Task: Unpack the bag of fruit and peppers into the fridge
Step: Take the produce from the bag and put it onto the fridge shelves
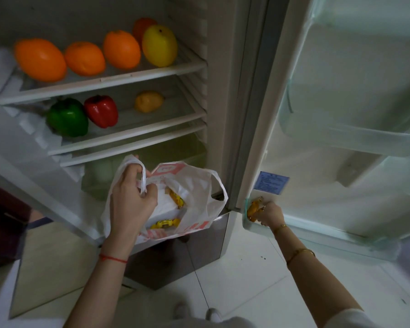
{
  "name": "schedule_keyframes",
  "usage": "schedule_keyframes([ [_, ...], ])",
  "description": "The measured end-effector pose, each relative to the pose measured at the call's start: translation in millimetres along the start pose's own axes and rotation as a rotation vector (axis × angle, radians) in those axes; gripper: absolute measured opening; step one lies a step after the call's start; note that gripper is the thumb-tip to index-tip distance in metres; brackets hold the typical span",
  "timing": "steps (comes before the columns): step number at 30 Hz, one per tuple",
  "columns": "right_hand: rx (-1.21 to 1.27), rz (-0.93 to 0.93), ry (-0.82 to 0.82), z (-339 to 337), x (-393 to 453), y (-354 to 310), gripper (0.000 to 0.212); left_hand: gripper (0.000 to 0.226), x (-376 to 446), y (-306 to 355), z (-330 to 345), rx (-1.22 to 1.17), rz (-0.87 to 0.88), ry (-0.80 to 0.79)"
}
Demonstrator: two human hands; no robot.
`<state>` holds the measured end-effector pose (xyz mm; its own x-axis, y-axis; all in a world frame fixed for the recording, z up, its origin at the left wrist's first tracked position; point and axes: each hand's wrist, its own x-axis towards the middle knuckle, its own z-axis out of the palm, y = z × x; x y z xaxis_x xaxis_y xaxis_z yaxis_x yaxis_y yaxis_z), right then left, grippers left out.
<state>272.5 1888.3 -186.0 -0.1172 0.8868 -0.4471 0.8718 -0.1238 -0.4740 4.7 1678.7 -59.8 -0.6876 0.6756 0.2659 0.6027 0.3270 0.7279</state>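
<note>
Fruit [84,58] and peppers [81,116] already fill the shelves. Left hand [131,197] grips the bag [194,192] handle, fingers curled shut (keeping it open); right hand [269,214] pinches a yellow packet [252,208] into the bottom door bin [247,224].

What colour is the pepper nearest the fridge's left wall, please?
Green: the pepper sits left of a red pepper on the middle shelf, clearest in the head view.

Fridge door open. Left hand [130,197] grips handle of white plastic bag [194,192] holding yellow wrapped items [165,224]. Right hand [268,213] holds yellow item [252,208] in bottom door bin [317,235]. Oranges [84,58] occupy upper shelf; green pepper [67,117] and red pepper [101,111] sit below.
</note>
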Motion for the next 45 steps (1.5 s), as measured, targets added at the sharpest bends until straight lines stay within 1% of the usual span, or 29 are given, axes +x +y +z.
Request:
schedule_keyframes([
  [2,-0.04,-0.014,0.04,-5.4,-4.9,-1.1,0.023,0.031,-1.7,-1.5,-1.7,0.005,0.002,0.011],
  [5,-0.166,-0.059,0.147,-18.7,-14.9,-11.5,0.018,0.028,-3.2,-4.7,-5.4,0.0,0.003,0.027],
  [8,-0.145,-0.186,0.238,-33.3,-27.2,-33.8,0.016,0.024,-5.9,-7.9,-9.9,0.002,-0.002,0.042],
  [11,-0.082,-0.339,0.273,-40.1,-51.4,-65.1,0.027,0.026,-9.9,-11.2,-15.6,0.013,-0.006,0.062],
  [15,-0.137,-0.458,0.358,-44.3,-97.0,-108.1,0.037,0.028,-16.1,-13.6,-25.3,0.042,-0.008,0.09],
  [16,-0.133,-0.51,0.331,-42.9,-106.9,-119.5,0.04,0.03,-18.0,-14.1,-28.0,0.056,-0.016,0.098],
  [17,-0.104,-0.579,0.257,-39.5,-114.2,-130.8,0.042,0.031,-19.7,-14.6,-30.4,0.068,-0.025,0.104],
  [19,-0.012,-0.712,0.066,-23.1,-119.3,-150.8,0.037,0.031,-22.3,-16.1,-34.8,0.091,-0.041,0.109],
  [20,0.023,-0.741,-0.011,-11.9,-118.0,-159.3,0.034,0.031,-23.2,-16.9,-36.9,0.104,-0.04,0.106],
  [22,0.011,-0.741,-0.101,16.4,-106.9,-173.8,0.031,0.032,-24.8,-18.0,-41.1,0.132,-0.023,0.102],
  [24,-0.105,-0.74,-0.129,47.4,-91.7,-186.3,0.035,0.036,-25.7,-19.3,-45.9,0.157,-0.02,0.104],
  [28,-0.437,-0.728,-0.127,96.2,-58.8,-201.6,0.045,0.038,-25.2,-22.2,-52.8,0.189,0.014,0.108],
  [31,-0.558,-0.699,-0.216,116.7,-35.0,-199.9,0.038,0.039,-22.0,-25.3,-55.5,0.168,0.018,0.11],
  [33,-0.552,-0.671,-0.234,125.9,-18.3,-197.1,0.035,0.037,-18.9,-26.9,-57.3,0.155,0.012,0.109],
  [35,-0.545,-0.672,-0.218,130.6,-7.7,-197.0,0.031,0.033,-15.4,-27.6,-58.3,0.141,0.002,0.107],
  [38,-0.517,-0.661,-0.204,135.3,7.6,-197.8,0.025,0.032,-10.3,-29.7,-57.2,0.176,-0.021,0.095],
  [40,-0.509,-0.653,-0.223,136.6,17.2,-195.7,0.029,0.036,-7.4,-31.2,-56.2,0.179,-0.031,0.074],
  [44,-0.436,-0.583,-0.33,136.7,23.7,-190.4,0.047,0.044,-3.5,-31.3,-54.4,0.161,-0.026,0.038],
  [45,-0.424,-0.563,-0.327,138.3,22.7,-190.7,0.047,0.045,-2.8,-31.2,-54.2,0.152,-0.023,0.028],
])
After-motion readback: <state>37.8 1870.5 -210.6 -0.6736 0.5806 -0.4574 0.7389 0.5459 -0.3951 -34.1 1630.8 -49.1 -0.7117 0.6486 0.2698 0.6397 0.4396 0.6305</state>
